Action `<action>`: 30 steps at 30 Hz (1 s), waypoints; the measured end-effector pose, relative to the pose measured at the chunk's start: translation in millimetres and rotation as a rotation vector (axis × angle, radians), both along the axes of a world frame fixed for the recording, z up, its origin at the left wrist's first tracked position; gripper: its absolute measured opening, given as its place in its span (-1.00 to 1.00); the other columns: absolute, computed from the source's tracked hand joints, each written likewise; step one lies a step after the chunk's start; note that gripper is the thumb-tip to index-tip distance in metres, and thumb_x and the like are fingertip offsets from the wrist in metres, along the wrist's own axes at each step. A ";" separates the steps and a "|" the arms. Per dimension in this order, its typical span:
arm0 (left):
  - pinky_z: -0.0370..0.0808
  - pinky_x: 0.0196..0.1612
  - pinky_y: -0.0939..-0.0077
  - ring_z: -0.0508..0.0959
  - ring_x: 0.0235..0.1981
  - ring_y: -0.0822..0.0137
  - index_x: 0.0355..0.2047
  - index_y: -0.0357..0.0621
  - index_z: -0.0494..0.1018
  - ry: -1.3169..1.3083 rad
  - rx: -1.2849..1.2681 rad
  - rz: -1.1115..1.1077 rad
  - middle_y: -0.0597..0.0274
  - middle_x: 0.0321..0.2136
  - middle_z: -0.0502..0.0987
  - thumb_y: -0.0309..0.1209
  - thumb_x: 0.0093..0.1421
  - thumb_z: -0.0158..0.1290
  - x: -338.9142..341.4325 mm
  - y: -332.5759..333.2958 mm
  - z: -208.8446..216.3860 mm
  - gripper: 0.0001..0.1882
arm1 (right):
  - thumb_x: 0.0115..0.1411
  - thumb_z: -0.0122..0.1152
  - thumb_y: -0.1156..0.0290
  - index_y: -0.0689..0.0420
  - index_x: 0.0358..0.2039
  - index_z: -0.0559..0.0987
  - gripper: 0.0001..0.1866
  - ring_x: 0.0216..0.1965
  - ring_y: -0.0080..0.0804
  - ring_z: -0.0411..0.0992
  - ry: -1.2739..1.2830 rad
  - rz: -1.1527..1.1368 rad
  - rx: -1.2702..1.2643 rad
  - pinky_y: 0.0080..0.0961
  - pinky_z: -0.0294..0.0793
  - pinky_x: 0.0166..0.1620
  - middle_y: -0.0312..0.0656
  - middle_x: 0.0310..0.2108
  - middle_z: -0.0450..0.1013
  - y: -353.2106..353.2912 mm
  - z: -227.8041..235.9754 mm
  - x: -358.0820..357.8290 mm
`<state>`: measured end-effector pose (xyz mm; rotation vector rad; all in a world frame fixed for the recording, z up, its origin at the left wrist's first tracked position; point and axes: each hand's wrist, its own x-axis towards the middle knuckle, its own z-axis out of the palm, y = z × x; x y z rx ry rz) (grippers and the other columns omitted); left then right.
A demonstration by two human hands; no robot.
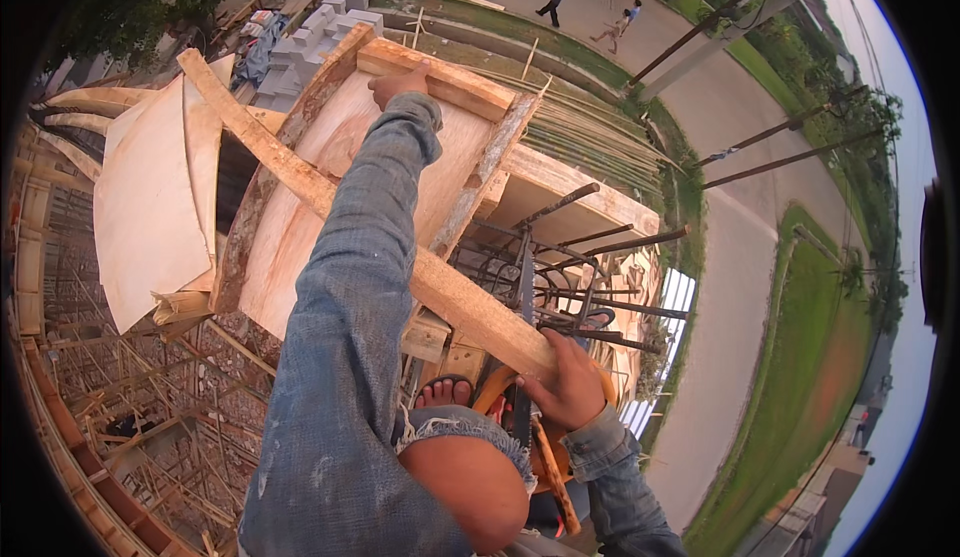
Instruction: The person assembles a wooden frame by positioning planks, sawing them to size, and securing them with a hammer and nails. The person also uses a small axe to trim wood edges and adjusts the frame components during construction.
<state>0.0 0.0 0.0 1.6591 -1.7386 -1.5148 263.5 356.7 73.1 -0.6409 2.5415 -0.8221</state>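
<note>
My left arm reaches far forward across a plywood panel (440, 172) framed with wooden battens. At its far end, my left hand (402, 85) is closed on the far batten (470, 87); part of the fingers is hidden. A long wooden board (470, 302) slants over the panel and passes beneath my left forearm. Its near end is in my right hand (572, 382), the fingers over the top and the thumb at the side. Close beside that hand a dark, narrow blade (526, 297) stands upright. Below it, a worn wooden handle (553, 472) points downward.
Loose plywood sheets (150, 197) lean at left above a deep rebar grid (150, 397). Bare rebar ends (630, 237) jut out to the right of the panel. My sandaled foot (443, 391) rests on wood. Grey blocks (310, 57) and walking people (553, 4) are far below.
</note>
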 end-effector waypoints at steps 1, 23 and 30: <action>0.46 0.12 0.25 0.50 0.02 -0.07 0.14 -0.35 0.10 0.045 -0.002 0.015 -0.20 0.01 0.43 -0.18 -0.07 0.38 1.8 -2.1 2.0 -0.08 | -0.05 0.44 0.20 0.27 0.11 0.33 -0.24 -0.06 0.09 0.40 0.005 -0.004 -0.007 -0.15 0.41 0.00 0.12 -0.10 0.41 -4.0 -0.6 0.3; 0.43 0.14 0.23 0.47 0.05 -0.09 0.12 -0.32 0.14 0.119 0.007 0.012 -0.21 0.05 0.40 -0.19 -0.11 0.40 -4.4 0.7 -9.8 -0.10 | -0.12 0.48 0.24 0.26 0.13 0.30 -0.17 -0.06 0.12 0.41 0.044 -0.002 0.030 -0.15 0.41 -0.02 0.13 -0.09 0.41 5.7 -1.7 2.3; 0.43 0.14 0.25 0.48 0.03 -0.07 0.11 -0.37 0.16 0.146 0.138 0.004 -0.20 0.03 0.42 -0.15 -0.15 0.41 -17.9 -17.6 -38.0 -0.06 | -0.12 0.48 0.24 0.24 0.12 0.32 -0.19 -0.10 0.08 0.41 0.078 0.020 0.005 -0.16 0.42 -0.05 0.08 -0.13 0.41 4.7 -1.7 0.3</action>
